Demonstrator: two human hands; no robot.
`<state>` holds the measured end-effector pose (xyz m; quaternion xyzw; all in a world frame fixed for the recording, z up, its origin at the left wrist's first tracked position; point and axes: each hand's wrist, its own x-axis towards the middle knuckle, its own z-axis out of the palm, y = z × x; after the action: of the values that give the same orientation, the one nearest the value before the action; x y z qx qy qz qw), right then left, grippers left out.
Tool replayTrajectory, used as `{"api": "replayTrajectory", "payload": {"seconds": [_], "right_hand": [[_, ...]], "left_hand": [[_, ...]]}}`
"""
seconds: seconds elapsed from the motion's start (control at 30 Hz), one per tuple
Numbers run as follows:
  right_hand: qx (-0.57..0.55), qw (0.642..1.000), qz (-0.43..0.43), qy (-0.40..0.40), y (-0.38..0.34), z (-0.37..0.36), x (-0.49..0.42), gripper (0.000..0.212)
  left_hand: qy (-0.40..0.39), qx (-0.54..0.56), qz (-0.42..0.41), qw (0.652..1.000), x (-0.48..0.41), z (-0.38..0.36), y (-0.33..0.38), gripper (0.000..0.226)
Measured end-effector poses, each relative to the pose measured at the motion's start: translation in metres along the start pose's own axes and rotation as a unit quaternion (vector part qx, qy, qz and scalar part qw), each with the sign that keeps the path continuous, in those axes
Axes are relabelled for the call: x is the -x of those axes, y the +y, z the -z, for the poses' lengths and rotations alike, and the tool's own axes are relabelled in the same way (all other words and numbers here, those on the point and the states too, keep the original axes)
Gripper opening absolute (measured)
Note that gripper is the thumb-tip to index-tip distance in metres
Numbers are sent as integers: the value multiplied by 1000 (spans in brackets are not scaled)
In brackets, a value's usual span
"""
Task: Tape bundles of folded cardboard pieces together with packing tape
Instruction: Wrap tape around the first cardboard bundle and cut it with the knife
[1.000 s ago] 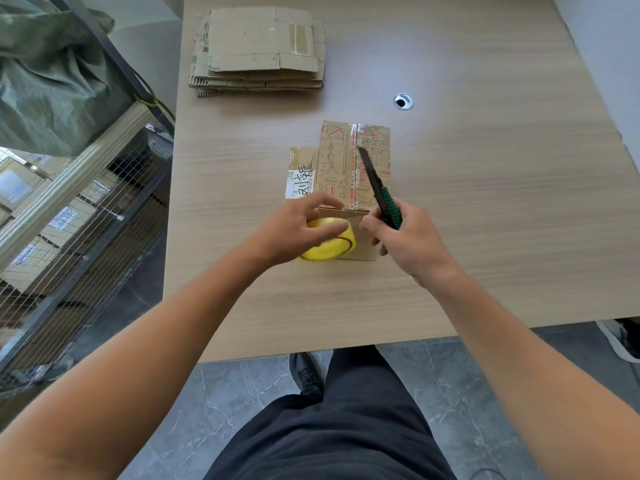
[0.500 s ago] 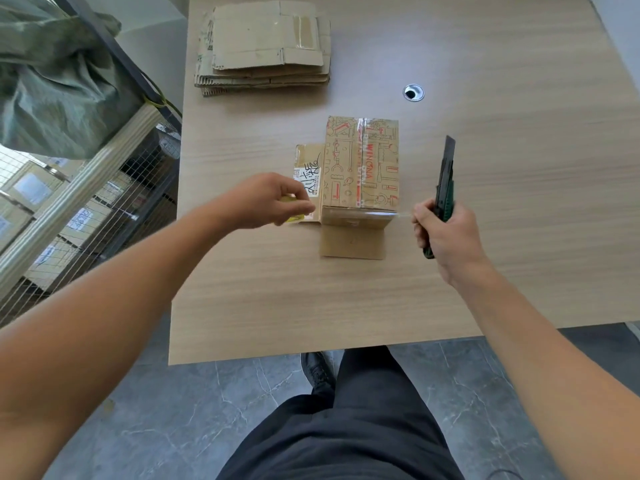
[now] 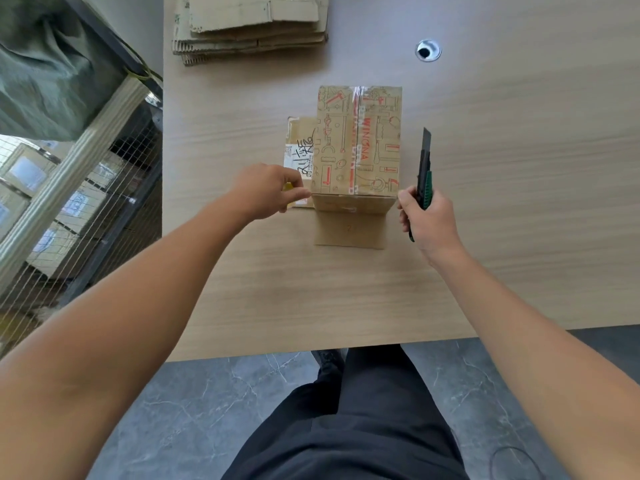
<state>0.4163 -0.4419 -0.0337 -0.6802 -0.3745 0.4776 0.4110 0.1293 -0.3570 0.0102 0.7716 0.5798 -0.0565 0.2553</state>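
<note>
A bundle of folded cardboard (image 3: pixel 358 143) with red print and a clear tape strip lies mid-table, on top of plainer pieces that stick out at the left and front. My left hand (image 3: pixel 268 190) curls around a yellow tape roll (image 3: pixel 289 188) at the bundle's front left corner; the roll is mostly hidden by the hand. My right hand (image 3: pixel 424 216) grips a green utility knife (image 3: pixel 424 168) just right of the bundle, blade out and pointing away from me.
A stack of flat cardboard pieces (image 3: pixel 252 26) lies at the table's far left. A cable hole (image 3: pixel 428 50) sits at the far right. The table's front edge (image 3: pixel 311 351) is near my legs. A wire cage rack (image 3: pixel 69 188) with a green sack stands at the left.
My left hand carried the tape roll from the bundle's front to its left side. My right hand swung the knife off the bundle's top to its right side.
</note>
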Motion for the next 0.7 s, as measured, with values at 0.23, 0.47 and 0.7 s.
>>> {"api": "replayTrajectory", "payload": {"seconds": [0.23, 0.47, 0.7], "right_hand": [[4, 997, 83, 0, 18, -2, -4, 21], [161, 913, 373, -26, 36, 7, -30, 19], [39, 968, 231, -85, 33, 3, -49, 28]], "left_hand": [[64, 35, -48, 996, 5, -14, -4, 41], [157, -44, -64, 985, -11, -22, 8, 78], [189, -17, -22, 982, -22, -38, 10, 67]]}}
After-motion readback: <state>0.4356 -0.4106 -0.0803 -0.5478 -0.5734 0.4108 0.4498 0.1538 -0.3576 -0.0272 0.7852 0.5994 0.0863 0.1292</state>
